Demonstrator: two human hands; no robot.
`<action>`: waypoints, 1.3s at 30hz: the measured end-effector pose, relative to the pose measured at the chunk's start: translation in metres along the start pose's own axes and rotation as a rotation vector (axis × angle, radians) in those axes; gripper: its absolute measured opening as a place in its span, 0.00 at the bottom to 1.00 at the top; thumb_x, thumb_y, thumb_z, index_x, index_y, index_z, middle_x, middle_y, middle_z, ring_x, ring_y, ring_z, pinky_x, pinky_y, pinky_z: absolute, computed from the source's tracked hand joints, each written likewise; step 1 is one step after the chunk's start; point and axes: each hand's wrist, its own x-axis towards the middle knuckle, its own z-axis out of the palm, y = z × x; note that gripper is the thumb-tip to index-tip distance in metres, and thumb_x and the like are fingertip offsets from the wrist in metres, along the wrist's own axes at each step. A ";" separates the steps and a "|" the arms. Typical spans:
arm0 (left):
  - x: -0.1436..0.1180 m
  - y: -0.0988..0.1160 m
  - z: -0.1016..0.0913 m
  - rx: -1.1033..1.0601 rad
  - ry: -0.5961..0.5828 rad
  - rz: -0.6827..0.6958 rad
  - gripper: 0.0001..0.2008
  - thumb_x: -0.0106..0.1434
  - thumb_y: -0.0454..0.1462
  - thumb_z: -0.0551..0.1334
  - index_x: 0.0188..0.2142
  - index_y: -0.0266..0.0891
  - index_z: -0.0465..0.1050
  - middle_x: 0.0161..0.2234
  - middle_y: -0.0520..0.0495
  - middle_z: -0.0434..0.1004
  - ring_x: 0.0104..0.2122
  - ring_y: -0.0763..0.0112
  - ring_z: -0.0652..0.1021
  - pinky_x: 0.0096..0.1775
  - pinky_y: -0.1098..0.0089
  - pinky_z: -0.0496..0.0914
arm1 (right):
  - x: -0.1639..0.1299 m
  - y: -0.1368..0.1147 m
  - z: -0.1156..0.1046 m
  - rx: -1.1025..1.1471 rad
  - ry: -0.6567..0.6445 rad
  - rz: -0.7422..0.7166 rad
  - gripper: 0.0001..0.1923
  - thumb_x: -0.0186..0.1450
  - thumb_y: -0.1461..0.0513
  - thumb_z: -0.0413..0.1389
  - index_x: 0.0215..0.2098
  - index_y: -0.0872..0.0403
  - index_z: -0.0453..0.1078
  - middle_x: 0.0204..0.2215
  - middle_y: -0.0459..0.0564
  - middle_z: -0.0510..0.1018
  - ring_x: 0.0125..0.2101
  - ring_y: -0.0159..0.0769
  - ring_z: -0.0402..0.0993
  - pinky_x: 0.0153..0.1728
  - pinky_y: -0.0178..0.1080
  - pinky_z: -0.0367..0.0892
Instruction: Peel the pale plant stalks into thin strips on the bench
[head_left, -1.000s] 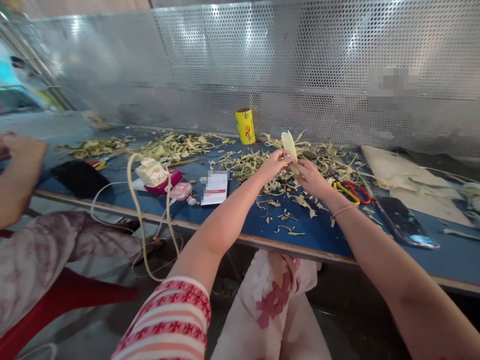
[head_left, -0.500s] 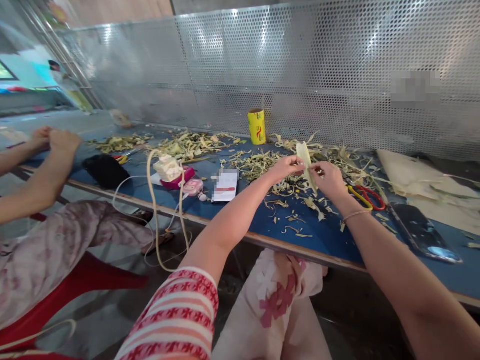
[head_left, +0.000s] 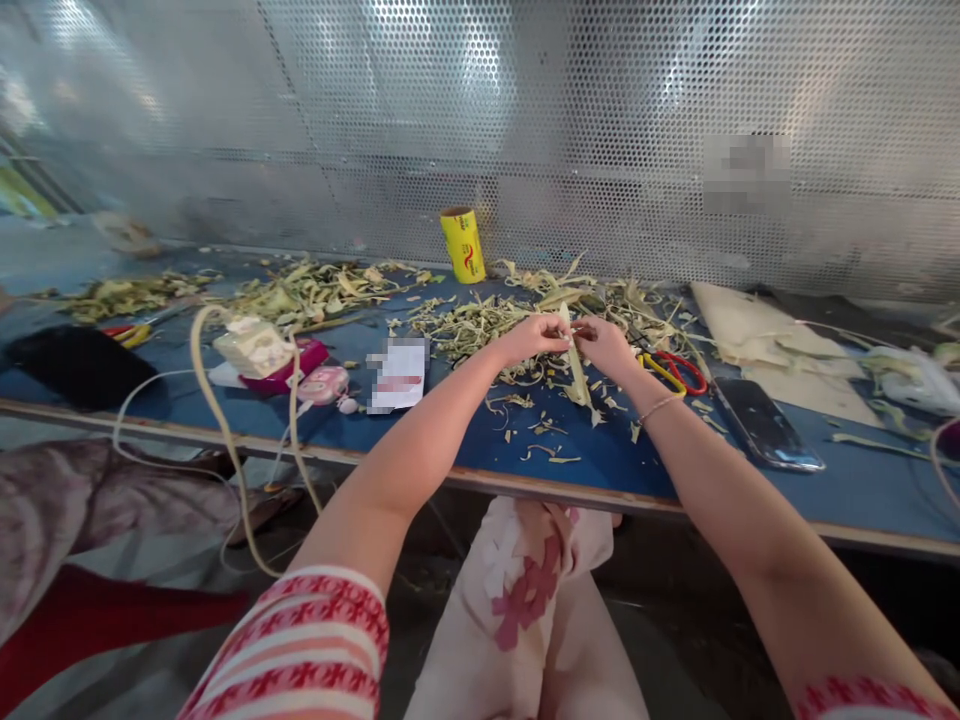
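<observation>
While both arms reach out over the blue counter [head_left: 637, 470], the left hand [head_left: 534, 338] and the right hand [head_left: 604, 345] pinch one pale leaf strip [head_left: 576, 362] between them, fingers closed tight on its top end. It hangs down, its tip touching the counter. Lots of cut green scraps [head_left: 480, 325] lie on the far side, so much trimming looks done. This strip is not finished. Red and yellow scissors [head_left: 679, 370] rest just right of the hands, near a phone [head_left: 765, 425].

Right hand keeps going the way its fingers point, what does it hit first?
Likely the pale leaf strip already pinched in the right hand, then the left hand just beyond; depth is unclear.
</observation>
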 end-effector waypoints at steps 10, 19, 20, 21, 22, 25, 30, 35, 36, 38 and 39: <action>0.000 0.000 -0.002 -0.036 0.096 -0.069 0.09 0.52 0.37 0.67 0.30 0.35 0.70 0.25 0.52 0.71 0.27 0.76 0.72 0.37 0.69 0.67 | 0.002 -0.005 -0.008 0.531 0.077 0.177 0.08 0.51 0.67 0.55 0.31 0.55 0.71 0.23 0.41 0.74 0.23 0.25 0.68 0.27 0.30 0.64; -0.001 0.003 0.000 -0.219 0.088 -0.136 0.13 0.51 0.38 0.69 0.30 0.34 0.68 0.21 0.55 0.71 0.22 0.78 0.74 0.32 0.71 0.70 | -0.008 -0.024 -0.019 0.759 -0.004 0.367 0.09 0.52 0.75 0.57 0.28 0.58 0.68 0.17 0.41 0.71 0.18 0.22 0.66 0.21 0.25 0.65; -0.001 0.004 0.001 -0.258 0.089 -0.161 0.13 0.51 0.38 0.70 0.31 0.34 0.68 0.22 0.54 0.71 0.23 0.77 0.75 0.34 0.70 0.71 | -0.009 -0.026 -0.019 0.772 0.000 0.375 0.09 0.54 0.76 0.56 0.28 0.57 0.67 0.17 0.42 0.71 0.19 0.22 0.68 0.23 0.25 0.67; -0.001 0.005 0.002 -0.291 0.088 -0.182 0.13 0.51 0.37 0.70 0.31 0.34 0.68 0.22 0.54 0.72 0.24 0.76 0.76 0.36 0.68 0.73 | -0.010 -0.028 -0.018 0.778 0.002 0.372 0.09 0.55 0.76 0.55 0.27 0.57 0.67 0.17 0.42 0.71 0.19 0.22 0.69 0.24 0.25 0.68; -0.001 0.005 0.003 -0.316 0.083 -0.196 0.13 0.52 0.37 0.70 0.31 0.33 0.68 0.23 0.53 0.72 0.25 0.75 0.78 0.38 0.67 0.74 | -0.011 -0.030 -0.018 0.775 0.004 0.360 0.09 0.56 0.75 0.55 0.26 0.57 0.66 0.17 0.42 0.71 0.19 0.22 0.70 0.24 0.25 0.68; 0.000 0.006 0.005 -0.338 0.065 -0.198 0.13 0.52 0.36 0.70 0.31 0.33 0.68 0.26 0.50 0.75 0.28 0.71 0.80 0.40 0.64 0.75 | -0.011 -0.032 -0.015 0.711 0.035 0.298 0.07 0.58 0.68 0.59 0.25 0.56 0.66 0.17 0.41 0.72 0.18 0.23 0.69 0.22 0.26 0.67; -0.003 0.011 0.008 -0.279 0.059 -0.160 0.13 0.52 0.37 0.69 0.32 0.34 0.67 0.29 0.48 0.74 0.31 0.69 0.80 0.41 0.62 0.75 | -0.007 -0.028 -0.012 0.551 0.103 0.254 0.10 0.63 0.61 0.56 0.24 0.54 0.65 0.15 0.40 0.70 0.16 0.25 0.67 0.20 0.28 0.65; -0.002 0.017 0.012 0.096 0.044 0.000 0.07 0.54 0.34 0.66 0.30 0.35 0.68 0.31 0.50 0.73 0.30 0.73 0.78 0.37 0.67 0.73 | -0.006 -0.025 -0.015 0.273 0.110 0.182 0.12 0.66 0.60 0.49 0.25 0.53 0.64 0.15 0.42 0.70 0.19 0.31 0.71 0.24 0.33 0.67; -0.001 0.017 0.013 0.202 0.045 0.034 0.06 0.54 0.34 0.65 0.29 0.35 0.69 0.30 0.50 0.73 0.29 0.75 0.76 0.35 0.69 0.72 | -0.007 -0.025 -0.015 0.151 0.111 0.129 0.13 0.66 0.60 0.49 0.25 0.53 0.63 0.16 0.43 0.70 0.20 0.32 0.71 0.26 0.34 0.68; 0.000 0.017 0.016 0.347 0.061 0.065 0.04 0.53 0.32 0.64 0.29 0.36 0.70 0.28 0.51 0.73 0.27 0.76 0.74 0.33 0.71 0.71 | -0.008 -0.026 -0.015 -0.126 0.120 -0.019 0.14 0.66 0.61 0.48 0.22 0.53 0.63 0.18 0.46 0.72 0.24 0.35 0.73 0.32 0.36 0.68; 0.001 0.017 0.017 0.374 0.076 0.061 0.03 0.53 0.31 0.63 0.29 0.36 0.70 0.28 0.52 0.73 0.27 0.76 0.74 0.33 0.72 0.70 | -0.009 -0.026 -0.015 -0.249 0.127 -0.095 0.13 0.65 0.62 0.48 0.22 0.53 0.63 0.20 0.48 0.73 0.27 0.36 0.74 0.35 0.37 0.68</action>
